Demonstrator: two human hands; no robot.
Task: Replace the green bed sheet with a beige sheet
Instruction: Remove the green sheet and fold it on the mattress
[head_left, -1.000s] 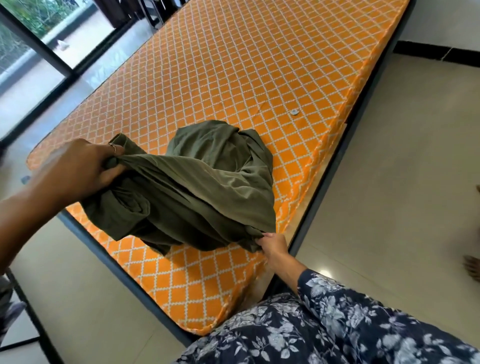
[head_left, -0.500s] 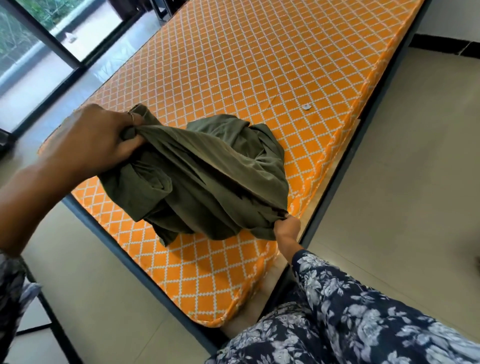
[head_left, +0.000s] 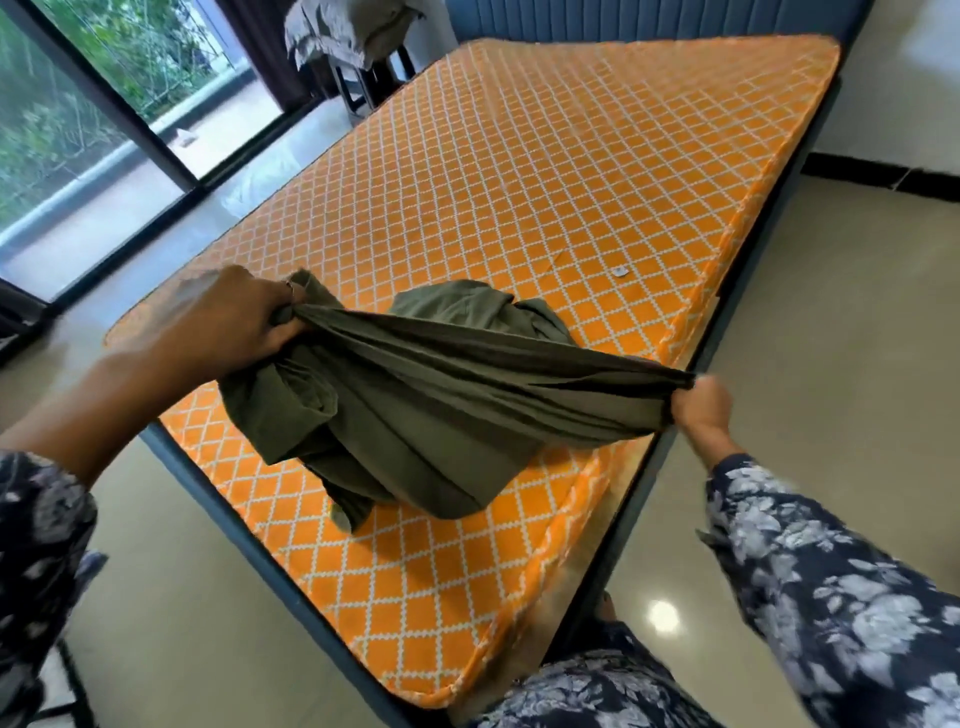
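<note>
The green bed sheet (head_left: 415, 415) is bunched up and lifted over the near corner of the bare orange patterned mattress (head_left: 545, 182). My left hand (head_left: 228, 322) grips one gathered end of it at the left. My right hand (head_left: 698, 402) pinches the other end out past the mattress's right edge. The cloth is stretched taut between the two hands, and the rest hangs down in folds onto the mattress. No beige sheet is in view.
The dark bed frame (head_left: 228, 499) borders the mattress, with a padded headboard (head_left: 649, 18) at the far end. A chair with grey cloth (head_left: 353, 31) stands by the glass doors (head_left: 104, 130) at the far left. Tiled floor (head_left: 831, 312) lies to the right.
Both hands have drawn apart: my right hand moved right and up past the mattress edge, my left hand rose, and the sheet went from slack to taut. The view tilted up to show the headboard.
</note>
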